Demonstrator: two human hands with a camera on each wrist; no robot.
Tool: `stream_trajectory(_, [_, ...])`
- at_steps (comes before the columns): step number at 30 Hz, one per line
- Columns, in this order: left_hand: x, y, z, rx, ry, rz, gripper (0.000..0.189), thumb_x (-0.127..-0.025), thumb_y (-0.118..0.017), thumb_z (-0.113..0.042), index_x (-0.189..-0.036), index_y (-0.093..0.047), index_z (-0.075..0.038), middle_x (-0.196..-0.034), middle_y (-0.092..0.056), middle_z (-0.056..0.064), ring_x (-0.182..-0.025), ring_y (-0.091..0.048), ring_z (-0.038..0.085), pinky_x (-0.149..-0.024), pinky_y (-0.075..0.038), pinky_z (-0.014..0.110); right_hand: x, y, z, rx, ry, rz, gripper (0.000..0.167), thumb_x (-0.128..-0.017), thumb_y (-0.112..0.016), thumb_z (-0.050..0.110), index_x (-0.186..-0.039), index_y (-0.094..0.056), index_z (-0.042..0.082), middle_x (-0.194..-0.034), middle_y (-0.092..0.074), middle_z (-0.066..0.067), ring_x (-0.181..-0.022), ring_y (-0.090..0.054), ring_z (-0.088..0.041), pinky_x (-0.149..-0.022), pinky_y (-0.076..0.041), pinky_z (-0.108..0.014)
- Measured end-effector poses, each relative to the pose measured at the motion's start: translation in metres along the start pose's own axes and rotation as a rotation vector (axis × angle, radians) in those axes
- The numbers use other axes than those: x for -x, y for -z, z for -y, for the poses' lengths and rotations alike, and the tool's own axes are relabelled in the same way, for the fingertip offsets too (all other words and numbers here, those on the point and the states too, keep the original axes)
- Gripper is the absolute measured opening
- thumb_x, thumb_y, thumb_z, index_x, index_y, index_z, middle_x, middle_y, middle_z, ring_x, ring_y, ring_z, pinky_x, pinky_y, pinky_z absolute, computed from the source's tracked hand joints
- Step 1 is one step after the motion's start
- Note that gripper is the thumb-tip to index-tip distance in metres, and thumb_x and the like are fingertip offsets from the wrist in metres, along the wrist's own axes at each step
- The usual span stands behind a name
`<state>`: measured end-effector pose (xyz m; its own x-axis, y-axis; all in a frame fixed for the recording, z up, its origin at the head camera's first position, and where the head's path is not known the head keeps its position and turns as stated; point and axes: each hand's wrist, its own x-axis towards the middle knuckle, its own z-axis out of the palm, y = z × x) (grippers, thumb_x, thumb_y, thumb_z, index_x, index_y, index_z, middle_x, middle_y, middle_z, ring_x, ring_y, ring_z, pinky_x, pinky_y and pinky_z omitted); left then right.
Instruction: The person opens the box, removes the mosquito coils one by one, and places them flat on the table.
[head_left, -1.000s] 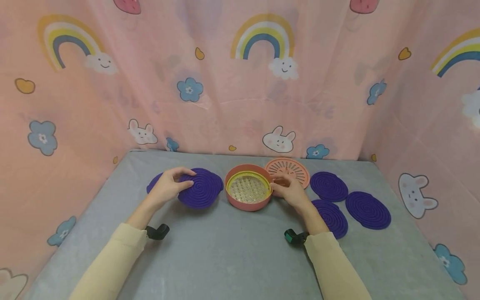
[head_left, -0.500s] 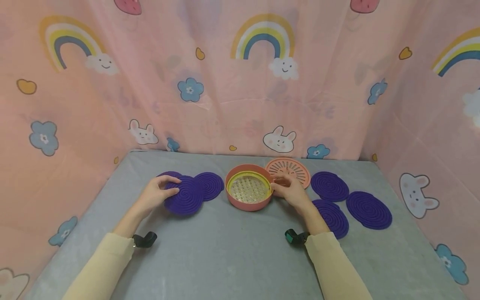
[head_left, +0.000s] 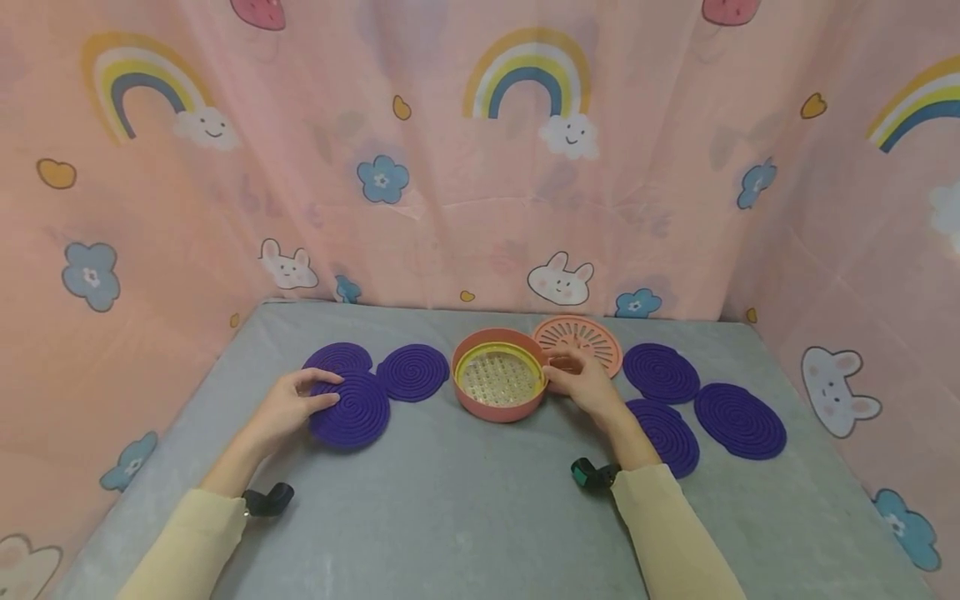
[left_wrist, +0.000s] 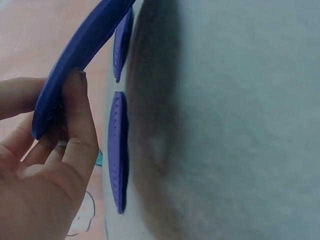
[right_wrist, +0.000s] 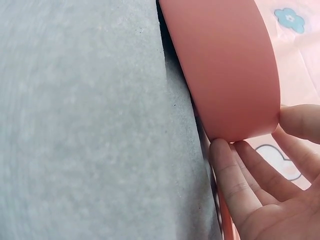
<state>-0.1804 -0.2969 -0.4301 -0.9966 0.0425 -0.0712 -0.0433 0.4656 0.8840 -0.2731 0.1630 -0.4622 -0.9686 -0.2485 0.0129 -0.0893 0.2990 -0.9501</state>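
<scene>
My left hand (head_left: pixel 288 407) pinches the left edge of a purple mosquito coil (head_left: pixel 352 410) between thumb and fingers. In the left wrist view this coil (left_wrist: pixel 80 47) is tilted and raised off the table, casting a shadow. Two more purple coils lie just behind it, one at the back left (head_left: pixel 339 357) and one on the right (head_left: pixel 413 372). My right hand (head_left: pixel 588 385) holds the right side of a round pink mosquito coil holder (head_left: pixel 498 414). The right wrist view has thumb at its rim and fingers against its wall (right_wrist: pixel 225 70). Inside are a yellow ring and a mesh (head_left: pixel 495 379).
A pink slotted lid (head_left: pixel 576 337) lies behind my right hand. Farther right, several flat purple coils (head_left: pixel 741 421) rest on the grey tabletop (head_left: pixel 480 517), one partly hidden by my right forearm. A pink printed curtain (head_left: pixel 450 225) surrounds the table's back and sides.
My left hand has carried the purple coil leftward and toward me, away from the holder, uncovering the two coils behind it. The right hand keeps its place on the holder.
</scene>
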Motion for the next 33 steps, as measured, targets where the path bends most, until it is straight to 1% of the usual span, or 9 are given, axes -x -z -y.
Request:
stream_trajectory(3, [0.004, -0.001, 0.001, -0.012, 0.012, -0.004, 0.035, -0.096, -0.071, -0.013, -0.127, -0.065, 0.002, -0.147, -0.048, 0.028, -0.143, -0.035, 0.047, -0.114, -0.033, 0.060, 0.000, 0.000, 0.000, -0.012, -0.004, 0.005, 0.041, -0.099, -0.068, 0.014, -0.137, -0.059, 0.003, -0.137, -0.055, -0.025, -0.127, -0.054, -0.039, -0.096, -0.055, -0.039])
stream_trajectory(8, [0.006, -0.007, 0.005, -0.038, 0.043, -0.001, 0.035, -0.096, -0.071, -0.017, -0.127, -0.066, -0.001, -0.144, -0.053, 0.025, -0.132, -0.049, 0.040, -0.105, -0.043, 0.050, 0.000, 0.000, 0.001, -0.015, -0.012, 0.006, 0.040, -0.099, -0.068, 0.014, -0.137, -0.059, 0.003, -0.136, -0.055, -0.025, -0.127, -0.054, -0.039, -0.097, -0.054, -0.040])
stream_trajectory(13, [0.008, -0.010, 0.013, -0.016, 0.073, 0.013, 0.035, -0.096, -0.070, -0.013, -0.127, -0.064, 0.001, -0.146, -0.050, 0.028, -0.137, -0.043, 0.042, -0.112, -0.035, 0.056, 0.001, -0.001, 0.001, 0.008, -0.008, 0.001, 0.041, -0.099, -0.067, 0.015, -0.137, -0.059, 0.004, -0.137, -0.055, -0.024, -0.128, -0.053, -0.039, -0.101, -0.051, -0.048])
stream_trajectory(17, [0.009, -0.008, 0.019, 0.017, 0.070, 0.034, 0.040, -0.095, -0.070, -0.011, -0.130, -0.061, 0.005, -0.151, -0.042, 0.033, -0.145, -0.031, 0.048, -0.118, -0.025, 0.061, 0.001, 0.000, 0.002, -0.012, -0.006, 0.009, 0.041, -0.100, -0.066, 0.015, -0.138, -0.058, 0.002, -0.137, -0.054, -0.025, -0.128, -0.053, -0.039, -0.098, -0.054, -0.042])
stream_trajectory(18, [0.010, -0.007, 0.020, 0.011, 0.064, 0.037, 0.041, -0.095, -0.071, -0.012, -0.131, -0.060, 0.005, -0.151, -0.041, 0.033, -0.144, -0.031, 0.049, -0.117, -0.027, 0.061, 0.001, 0.000, 0.002, -0.020, -0.004, 0.012, 0.041, -0.100, -0.066, 0.014, -0.138, -0.057, 0.001, -0.137, -0.054, -0.026, -0.128, -0.053, -0.039, -0.097, -0.055, -0.039])
stream_trajectory(23, [0.014, -0.005, 0.017, -0.103, 0.026, 0.039, 0.044, -0.095, -0.071, -0.013, -0.133, -0.057, 0.004, -0.137, -0.053, 0.032, -0.123, -0.054, 0.046, -0.099, -0.048, 0.049, 0.003, 0.001, 0.003, -0.035, -0.002, 0.012, 0.041, -0.100, -0.066, 0.012, -0.138, -0.057, 0.000, -0.137, -0.054, -0.028, -0.128, -0.053, -0.040, -0.092, -0.057, -0.033])
stream_trajectory(26, [0.017, -0.002, 0.010, -0.191, 0.009, 0.048, 0.044, -0.096, -0.070, -0.014, -0.134, -0.056, 0.003, -0.130, -0.055, 0.031, -0.117, -0.057, 0.048, -0.092, -0.052, 0.050, 0.003, 0.001, 0.005, -0.037, 0.002, 0.017, 0.040, -0.100, -0.066, 0.011, -0.138, -0.058, -0.001, -0.137, -0.055, -0.027, -0.126, -0.055, -0.039, -0.090, -0.057, -0.032])
stream_trajectory(30, [0.018, 0.004, 0.001, -0.292, -0.001, 0.057, 0.044, -0.097, -0.068, -0.016, -0.133, -0.053, 0.004, -0.128, -0.056, 0.033, -0.117, -0.056, 0.052, -0.092, -0.053, 0.058, 0.003, 0.003, 0.008, -0.032, 0.018, 0.034, 0.039, -0.100, -0.065, 0.011, -0.137, -0.058, -0.002, -0.138, -0.056, -0.027, -0.123, -0.058, -0.038, -0.089, -0.058, -0.034])
stream_trajectory(33, [0.018, 0.007, -0.002, -0.362, -0.005, 0.054, 0.046, -0.097, -0.067, -0.016, -0.135, -0.050, 0.005, -0.123, -0.059, 0.032, -0.112, -0.061, 0.049, -0.089, -0.054, 0.057, 0.005, 0.006, 0.010, -0.005, 0.019, 0.043, 0.040, -0.100, -0.065, 0.012, -0.137, -0.058, -0.002, -0.137, -0.057, -0.026, -0.121, -0.060, -0.037, -0.091, -0.058, -0.037])
